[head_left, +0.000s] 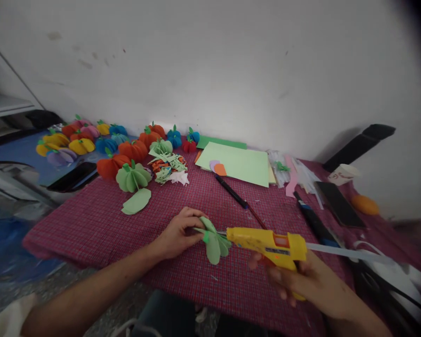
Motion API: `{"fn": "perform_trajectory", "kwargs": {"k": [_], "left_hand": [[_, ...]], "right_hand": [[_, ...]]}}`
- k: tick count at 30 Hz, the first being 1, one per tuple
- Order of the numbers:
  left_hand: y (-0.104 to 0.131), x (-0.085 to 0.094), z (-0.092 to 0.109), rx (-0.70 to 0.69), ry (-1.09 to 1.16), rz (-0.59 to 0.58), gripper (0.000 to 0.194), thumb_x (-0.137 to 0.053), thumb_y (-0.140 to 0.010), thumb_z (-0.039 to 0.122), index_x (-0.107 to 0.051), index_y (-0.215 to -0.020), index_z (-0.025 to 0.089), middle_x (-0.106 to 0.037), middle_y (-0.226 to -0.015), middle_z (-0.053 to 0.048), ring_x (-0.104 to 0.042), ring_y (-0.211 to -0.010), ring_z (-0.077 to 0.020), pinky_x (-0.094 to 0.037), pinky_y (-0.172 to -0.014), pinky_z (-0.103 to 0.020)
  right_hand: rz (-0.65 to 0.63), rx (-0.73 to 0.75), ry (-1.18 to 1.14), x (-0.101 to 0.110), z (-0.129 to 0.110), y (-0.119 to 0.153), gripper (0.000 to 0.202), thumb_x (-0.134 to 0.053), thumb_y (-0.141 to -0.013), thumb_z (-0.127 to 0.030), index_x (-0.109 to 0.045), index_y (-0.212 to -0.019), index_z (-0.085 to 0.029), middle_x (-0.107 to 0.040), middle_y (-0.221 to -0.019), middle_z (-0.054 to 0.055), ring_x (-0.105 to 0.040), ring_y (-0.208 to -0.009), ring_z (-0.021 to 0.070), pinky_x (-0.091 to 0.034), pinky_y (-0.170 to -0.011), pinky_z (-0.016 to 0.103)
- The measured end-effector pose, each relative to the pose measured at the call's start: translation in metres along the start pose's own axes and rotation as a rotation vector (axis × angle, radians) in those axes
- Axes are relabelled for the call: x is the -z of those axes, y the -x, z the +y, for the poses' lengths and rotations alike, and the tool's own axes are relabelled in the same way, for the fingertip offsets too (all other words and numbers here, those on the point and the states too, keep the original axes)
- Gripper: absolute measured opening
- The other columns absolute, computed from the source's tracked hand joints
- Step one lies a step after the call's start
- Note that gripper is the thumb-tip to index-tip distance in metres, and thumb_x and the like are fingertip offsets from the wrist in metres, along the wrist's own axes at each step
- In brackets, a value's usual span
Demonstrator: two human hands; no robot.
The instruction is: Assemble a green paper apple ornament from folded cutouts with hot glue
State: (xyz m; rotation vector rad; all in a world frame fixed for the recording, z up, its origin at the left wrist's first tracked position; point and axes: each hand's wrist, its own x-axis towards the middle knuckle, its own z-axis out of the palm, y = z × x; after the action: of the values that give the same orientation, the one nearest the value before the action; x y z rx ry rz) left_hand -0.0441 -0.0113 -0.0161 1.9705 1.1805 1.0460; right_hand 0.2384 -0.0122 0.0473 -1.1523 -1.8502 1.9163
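Observation:
My left hand point(178, 234) pinches one side of a light green paper pumpkin point(214, 245), whose folded petals fan out above the cloth. A brighter green bit of paper point(206, 237) shows near its centre. In my right hand point(298, 281) is a yellow hot glue gun point(266, 241), held level with a long clear glue stick point(347, 250) out of its back. Its metal nozzle meets the pumpkin's petals; whether glue is coming out I cannot tell. A loose light green paper piece point(136, 202) lies to the left, by a finished-looking light green pumpkin point(133, 177).
Several coloured paper pumpkins point(80, 146) stand at the back left. Paper scraps point(168, 167), green sheets point(236, 164), a black marker point(231, 191) and a red pencil point(257, 215) lie mid-table. On the right are a phone point(339, 204), a cup point(344, 173) and an orange point(365, 205).

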Motion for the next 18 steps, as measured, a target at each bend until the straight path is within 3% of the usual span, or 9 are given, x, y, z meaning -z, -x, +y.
{"fn": "perform_trajectory", "kwargs": {"k": [5, 10, 18], "left_hand": [[0.000, 0.000, -0.001, 0.000, 0.011, -0.001, 0.004, -0.061, -0.074, 0.022, -0.063, -0.077, 0.019, -0.060, -0.099, -0.005, -0.050, -0.097, -0.0170, -0.035, -0.089, -0.034], [-0.001, -0.002, -0.006, 0.102, 0.080, 0.025, 0.006, -0.064, -0.071, 0.023, -0.062, -0.071, 0.017, -0.059, -0.095, -0.006, -0.049, -0.099, -0.0179, -0.036, -0.088, -0.033], [-0.004, -0.002, -0.013, 0.195, 0.240, 0.037, 0.011, -0.066, -0.069, 0.024, -0.065, -0.076, 0.016, -0.058, -0.097, -0.005, -0.053, -0.095, -0.0173, -0.038, -0.088, -0.031]], "right_hand": [[0.005, -0.012, 0.005, -0.003, -0.002, -0.004, 0.029, -0.054, -0.079, -0.038, -0.056, -0.096, -0.015, -0.050, -0.067, -0.001, -0.048, -0.050, 0.0051, -0.042, -0.041, 0.014], [0.033, 0.005, -0.044, -0.005, -0.002, -0.009, 0.029, -0.056, -0.077, -0.038, -0.055, -0.096, -0.016, -0.048, -0.063, -0.002, -0.048, -0.049, 0.0054, -0.041, -0.039, 0.014], [0.091, 0.035, -0.122, -0.006, -0.009, -0.017, 0.027, -0.056, -0.077, -0.033, -0.051, -0.097, -0.015, -0.059, -0.090, 0.007, -0.048, -0.049, 0.0041, -0.042, -0.038, 0.015]]}}
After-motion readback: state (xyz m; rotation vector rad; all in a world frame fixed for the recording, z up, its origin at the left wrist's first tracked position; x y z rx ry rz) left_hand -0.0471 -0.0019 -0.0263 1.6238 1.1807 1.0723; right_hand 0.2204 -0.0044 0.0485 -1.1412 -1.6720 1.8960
